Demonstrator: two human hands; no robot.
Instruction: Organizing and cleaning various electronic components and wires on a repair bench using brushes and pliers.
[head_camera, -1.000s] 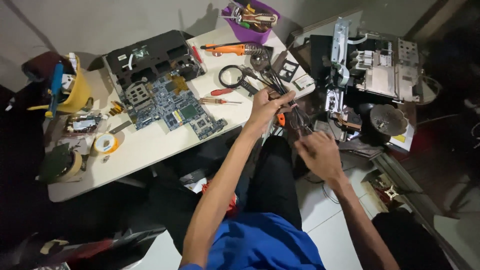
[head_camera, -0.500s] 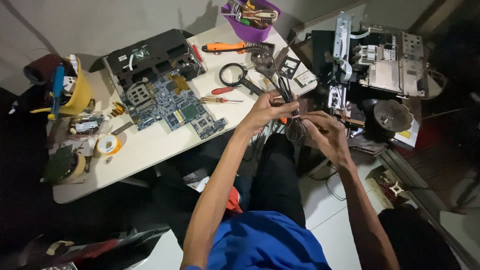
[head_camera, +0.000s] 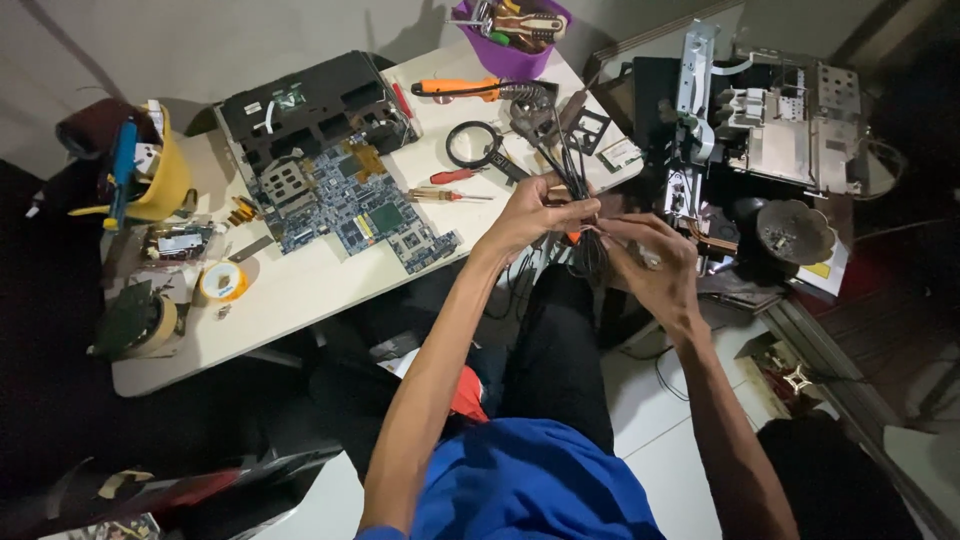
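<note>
Just right of the middle of the frame, my left hand (head_camera: 530, 212) and right hand (head_camera: 650, 262) meet over my lap, off the counter's (head_camera: 300, 290) near edge. My left fingers are closed on a bundle of black cables (head_camera: 572, 180) that runs up from my hands toward the counter's upper right corner. My right fingers curl in toward the same bundle, pinching at something small with a spot of orange between the two hands; what it is I cannot tell, and the grip itself is partly hidden.

Just left of my left hand, on the counter, lies a red screwdriver (head_camera: 452, 195), and above it a magnifier (head_camera: 472, 146) with a black ring. Further left sits a blue circuit board (head_camera: 350, 212), touching a black laptop shell (head_camera: 310, 105) above it. An orange-handled tool (head_camera: 465, 88) lies near the top edge, below a purple tub (head_camera: 505, 45) of tools. At the far left stand a yellow cup (head_camera: 160, 180), a tape roll (head_camera: 222, 282) and a larger roll (head_camera: 140, 322).

To the right of my hands, off the counter, stands an opened metal chassis (head_camera: 780, 130), with a round dark part (head_camera: 795, 232) below it.
</note>
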